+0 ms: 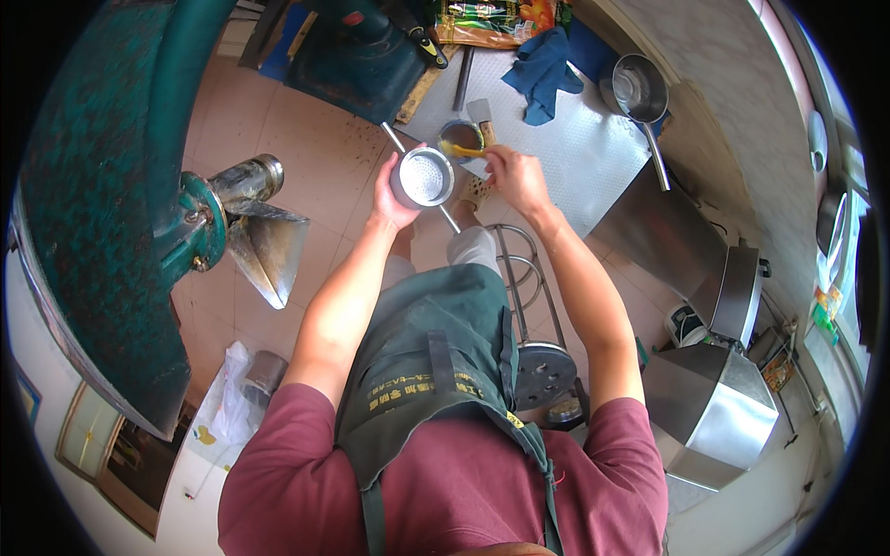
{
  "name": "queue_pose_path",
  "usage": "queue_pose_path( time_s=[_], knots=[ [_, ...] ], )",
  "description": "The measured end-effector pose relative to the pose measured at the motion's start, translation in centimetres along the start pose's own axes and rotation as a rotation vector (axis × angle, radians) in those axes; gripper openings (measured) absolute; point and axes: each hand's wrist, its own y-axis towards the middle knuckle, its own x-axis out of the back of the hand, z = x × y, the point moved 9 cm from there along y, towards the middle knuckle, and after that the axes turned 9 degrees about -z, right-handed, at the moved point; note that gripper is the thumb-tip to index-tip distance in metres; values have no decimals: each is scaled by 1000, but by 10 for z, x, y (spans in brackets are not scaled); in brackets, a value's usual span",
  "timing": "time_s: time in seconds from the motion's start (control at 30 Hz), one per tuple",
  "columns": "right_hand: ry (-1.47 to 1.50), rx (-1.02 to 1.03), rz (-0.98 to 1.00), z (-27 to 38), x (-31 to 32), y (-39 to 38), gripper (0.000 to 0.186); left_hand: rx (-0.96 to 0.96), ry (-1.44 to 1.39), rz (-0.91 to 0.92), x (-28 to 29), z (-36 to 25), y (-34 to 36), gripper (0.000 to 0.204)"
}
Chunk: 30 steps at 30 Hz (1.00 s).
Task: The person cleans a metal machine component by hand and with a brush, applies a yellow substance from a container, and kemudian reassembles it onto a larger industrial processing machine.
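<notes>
My left hand [392, 193] grips a round metal cup [424, 174] with a perforated, pale inner bottom and a rod sticking out at either end. My right hand [517, 183] is closed on a yellow-handled brush [473, 152], its tip over a small bowl [460, 131] of brown contents just beyond the cup. A scraper [480, 111] lies beside that bowl on the silver textured worktop [607, 176].
A large green machine [111, 185] with a metal chute [264, 250] stands left. A steel saucepan [633, 85], blue cloth [542, 69] and colourful bag [496, 18] sit at the back. A stool [542, 375] is beside my legs; steel equipment [709, 417] stands right.
</notes>
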Motion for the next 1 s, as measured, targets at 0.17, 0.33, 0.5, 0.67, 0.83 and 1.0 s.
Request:
queue_pose_path(
  time_s=[0.17, 0.33, 0.5, 0.67, 0.83, 1.0],
  knots=[
    [72, 55, 16, 59, 43, -44, 21, 43, -41, 69, 0, 1, -6, 71],
    [10, 377, 41, 115, 10, -82, 19, 117, -56, 227, -30, 2, -42, 79],
    [72, 243, 136, 154, 15, -121, 20, 158, -83, 406, -69, 5, -82, 78],
    [-32, 283, 179, 191, 66, -146, 20, 194, -59, 453, -104, 3, -123, 78],
    [-355, 616, -28, 235, 74, -152, 21, 173, 1, 411, -126, 5, -158, 75],
    [-493, 605, 70, 242, 74, -187, 30, 49, 130, 409, -117, -4, -167, 75]
  ],
)
